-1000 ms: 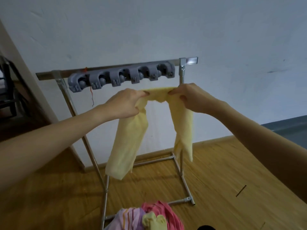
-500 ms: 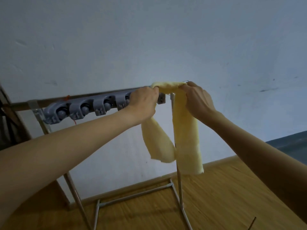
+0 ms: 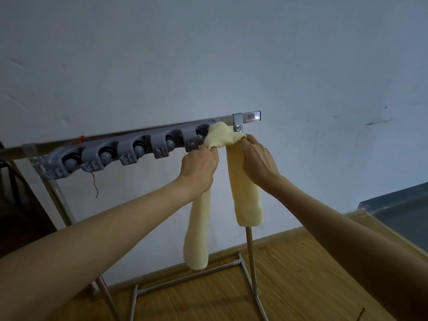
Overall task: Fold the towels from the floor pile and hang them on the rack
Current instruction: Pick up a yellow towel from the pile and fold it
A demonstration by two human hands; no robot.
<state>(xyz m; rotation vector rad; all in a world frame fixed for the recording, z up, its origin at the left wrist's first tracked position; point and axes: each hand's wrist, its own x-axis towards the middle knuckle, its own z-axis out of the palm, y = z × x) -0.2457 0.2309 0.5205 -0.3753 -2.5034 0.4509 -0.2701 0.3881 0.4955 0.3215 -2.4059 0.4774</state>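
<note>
Gripping yellow towel [image 3: 245, 188] — both hands, unmarked rack [image 3: 129, 144]

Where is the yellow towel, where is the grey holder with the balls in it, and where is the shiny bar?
yellow towel [image 3: 246, 193]: head view, on its right hanging half.
grey clip holder [image 3: 129, 151]: head view, on a middle clip.
metal rack bar [image 3: 251, 117]: head view, on its shiny right end.

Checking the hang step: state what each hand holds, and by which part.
Both hold the yellow towel at its bunched middle by the rack's clip strip: left hand left of the fold, right hand right.
</note>
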